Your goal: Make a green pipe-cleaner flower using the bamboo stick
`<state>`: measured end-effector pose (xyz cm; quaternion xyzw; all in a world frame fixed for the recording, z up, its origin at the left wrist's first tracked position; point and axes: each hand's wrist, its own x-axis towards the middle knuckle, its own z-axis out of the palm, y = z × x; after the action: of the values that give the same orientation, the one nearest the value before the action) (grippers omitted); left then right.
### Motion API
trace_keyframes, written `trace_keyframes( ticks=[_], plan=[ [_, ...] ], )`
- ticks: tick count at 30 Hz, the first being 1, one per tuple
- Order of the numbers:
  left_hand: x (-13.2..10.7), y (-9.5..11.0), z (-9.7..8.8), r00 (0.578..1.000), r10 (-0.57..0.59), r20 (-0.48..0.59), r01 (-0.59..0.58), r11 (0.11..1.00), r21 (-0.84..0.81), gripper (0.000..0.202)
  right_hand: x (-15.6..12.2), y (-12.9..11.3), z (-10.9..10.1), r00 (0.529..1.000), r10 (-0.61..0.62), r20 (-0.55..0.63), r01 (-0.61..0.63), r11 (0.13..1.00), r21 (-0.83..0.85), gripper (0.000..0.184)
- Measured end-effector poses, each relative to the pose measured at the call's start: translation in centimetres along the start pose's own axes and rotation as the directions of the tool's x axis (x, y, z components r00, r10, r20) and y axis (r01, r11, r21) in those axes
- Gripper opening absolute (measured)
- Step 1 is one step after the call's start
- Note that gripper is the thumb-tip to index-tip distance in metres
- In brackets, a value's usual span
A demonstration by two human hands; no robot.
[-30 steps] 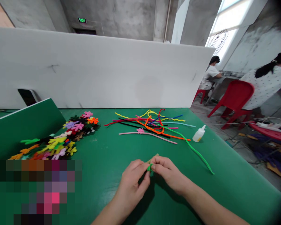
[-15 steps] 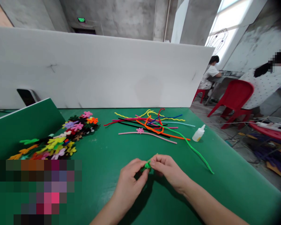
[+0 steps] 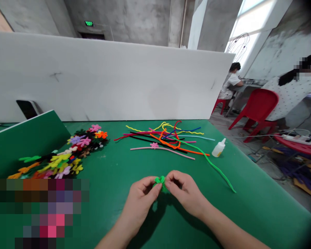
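Pipe-cleaner loops, fuzzy and bright green [image 3: 160, 180], sit in the head view pinched by my left hand [image 3: 142, 193]; likely light, soft and bendy, best held where they meet. My right hand [image 3: 184, 188] curls at their edge, its grip unclear, forearms converging over the glossy green tabletop [image 3: 106, 207]

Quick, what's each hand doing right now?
Left hand: closed, holding the green loops.
Right hand: at the loops' right side; whether it grips cannot be told.
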<state>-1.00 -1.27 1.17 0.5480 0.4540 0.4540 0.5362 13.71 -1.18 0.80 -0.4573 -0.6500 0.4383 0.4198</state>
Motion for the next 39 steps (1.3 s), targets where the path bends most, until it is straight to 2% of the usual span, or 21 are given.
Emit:
trace_keyframes(
  ticks=[6,10,17,21,28,35,39],
  plan=[
    [0.06,-0.33,-0.1,0.996,0.052,0.066,-0.059,0.994,0.097,0.01,0.0,0.14,0.13,0.999,0.008,0.032,-0.008,1.0,0.0,0.02],
    [0.17,-0.24,-0.24,0.994,0.09,0.064,-0.099,0.986,0.137,0.011,0.04,0.12,0.24,0.999,0.034,0.007,-0.034,0.999,0.01,0.018],
    [0.18,-0.06,-0.19,0.996,-0.038,0.076,0.039,0.999,-0.016,0.009,0.02,-0.01,0.25,0.999,0.025,-0.04,-0.028,0.997,-0.067,0.016],
    [0.23,0.07,-0.04,0.993,-0.104,0.061,0.105,0.994,-0.015,0.011,-0.13,0.08,0.27,0.998,-0.021,-0.057,0.013,0.992,-0.129,0.016],
    [0.21,0.1,0.02,0.994,-0.082,0.075,0.082,0.997,0.001,0.005,-0.09,-0.03,0.37,0.999,0.005,-0.043,-0.011,0.992,-0.129,0.014],
    [0.1,-0.18,-0.1,0.985,-0.147,0.089,0.16,0.973,-0.164,0.011,-0.01,-0.15,0.15,0.998,0.012,-0.059,-0.015,0.999,-0.04,0.015],
    [0.23,-0.58,-0.38,0.96,-0.234,0.155,0.277,0.878,-0.389,0.013,0.04,0.14,-0.26,0.998,-0.03,-0.056,0.033,0.998,0.06,0.021]
  ],
)
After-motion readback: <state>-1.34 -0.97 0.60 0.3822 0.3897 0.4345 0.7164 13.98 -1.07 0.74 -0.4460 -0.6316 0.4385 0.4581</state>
